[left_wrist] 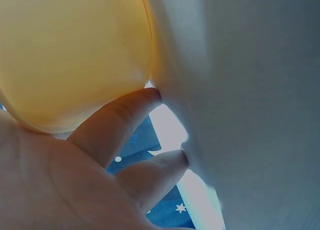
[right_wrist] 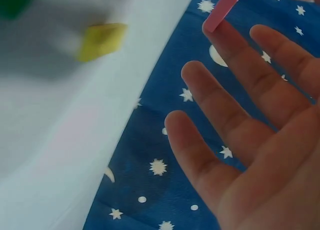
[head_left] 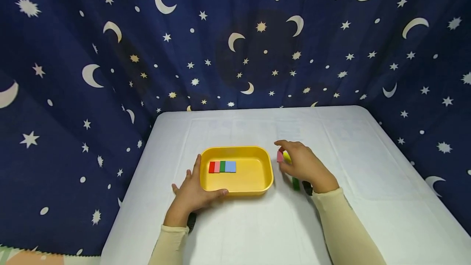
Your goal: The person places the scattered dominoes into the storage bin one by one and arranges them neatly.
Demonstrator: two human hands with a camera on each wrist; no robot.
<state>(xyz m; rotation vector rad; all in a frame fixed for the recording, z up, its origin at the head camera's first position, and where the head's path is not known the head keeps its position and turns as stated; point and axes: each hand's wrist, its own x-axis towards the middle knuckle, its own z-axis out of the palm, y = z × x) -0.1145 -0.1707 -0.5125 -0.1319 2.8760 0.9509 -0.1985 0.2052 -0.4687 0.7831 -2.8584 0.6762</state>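
Smooth tray [head_left: 254, 175], seemingly glossy plastic

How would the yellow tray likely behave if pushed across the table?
The yellow tray looks like stiff plastic, judging by its smooth, evenly curved shape. Being low and wide, it would probably slide rather than tip. The row of colored blocks inside might shift, with bare floor around it.

no text, label, brand or number can be read in any of the three views; the marks printed on the dark blue cloth [head_left: 217, 48] are pictures: pale moons, stars and dots.
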